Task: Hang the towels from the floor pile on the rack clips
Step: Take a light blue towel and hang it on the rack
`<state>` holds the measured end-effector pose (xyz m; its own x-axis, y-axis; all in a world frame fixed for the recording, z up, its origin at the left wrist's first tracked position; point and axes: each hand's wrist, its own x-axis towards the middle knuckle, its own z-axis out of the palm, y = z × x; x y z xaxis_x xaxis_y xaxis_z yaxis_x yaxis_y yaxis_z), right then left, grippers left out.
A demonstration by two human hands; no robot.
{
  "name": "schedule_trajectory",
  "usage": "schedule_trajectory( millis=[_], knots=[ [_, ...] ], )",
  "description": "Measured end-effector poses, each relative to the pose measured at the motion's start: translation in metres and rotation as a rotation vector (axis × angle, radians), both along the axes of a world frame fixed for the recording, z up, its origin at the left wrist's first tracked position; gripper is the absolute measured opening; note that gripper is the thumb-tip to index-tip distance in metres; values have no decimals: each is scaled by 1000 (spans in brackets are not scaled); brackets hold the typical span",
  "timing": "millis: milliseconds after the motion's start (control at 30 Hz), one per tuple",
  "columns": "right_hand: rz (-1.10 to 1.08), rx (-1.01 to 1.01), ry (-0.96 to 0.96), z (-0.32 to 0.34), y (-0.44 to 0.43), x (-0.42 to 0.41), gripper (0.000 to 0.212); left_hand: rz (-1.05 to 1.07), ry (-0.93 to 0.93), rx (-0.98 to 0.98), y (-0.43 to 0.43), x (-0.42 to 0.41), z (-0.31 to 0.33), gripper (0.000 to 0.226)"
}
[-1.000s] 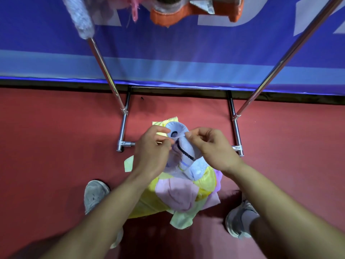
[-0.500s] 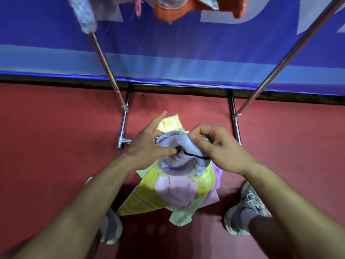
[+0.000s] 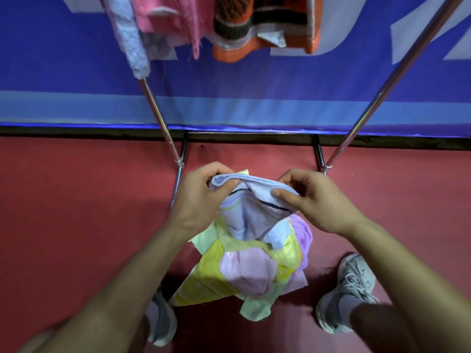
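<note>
My left hand [image 3: 201, 200] and right hand [image 3: 316, 202] pinch the blue towel [image 3: 251, 215] by its top edge, running crosswise between them over the floor pile [image 3: 244, 273]; the hung towels [image 3: 234, 44] lie up ahead, slightly leftward.

A dark red floor [image 3: 63, 212] meets a blue fabric banner [image 3: 254, 80] bearing a pale blue stripe and white lettering, with a black strip [image 3: 76, 130] along its bottom edge. One grey laced sneaker [image 3: 349, 291] stands at lower right, and another grey shoe [image 3: 160, 324] is partly hidden at lower left.
</note>
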<state>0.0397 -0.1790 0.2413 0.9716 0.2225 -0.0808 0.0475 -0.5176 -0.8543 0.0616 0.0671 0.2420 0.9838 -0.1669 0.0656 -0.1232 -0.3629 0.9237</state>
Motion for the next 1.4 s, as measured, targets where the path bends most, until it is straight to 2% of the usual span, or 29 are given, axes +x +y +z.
schedule_trajectory(
  millis=[133, 400, 600, 733, 933, 1133, 1400],
  knots=[
    [-79, -190, -178, 31, -4, -12, 10, 42, -37, -29, -6, -13, 30, 10],
    [-166, -188, -462, 159, -11, -23, 6, 182, -239, -129, -29, -28, 145, 37],
    [-206, -196, -618, 262, -11, -30, 7, 195, -422, -156, -30, -28, 239, 23],
    [-272, -124, -683, 313, -5, -29, 8, 183, -506, -137, -28, -31, 284, 18],
    [-264, -213, -609, 354, 3, -35, 8, 258, -503, -85, -23, -20, 318, 41],
    [-248, -163, -450, 352, 6, -48, 18, 289, -415, -115, -18, -26, 317, 39],
    [-279, -89, -350, 353, 12, -59, 16, 301, -404, -69, -15, -42, 321, 40]
  ],
)
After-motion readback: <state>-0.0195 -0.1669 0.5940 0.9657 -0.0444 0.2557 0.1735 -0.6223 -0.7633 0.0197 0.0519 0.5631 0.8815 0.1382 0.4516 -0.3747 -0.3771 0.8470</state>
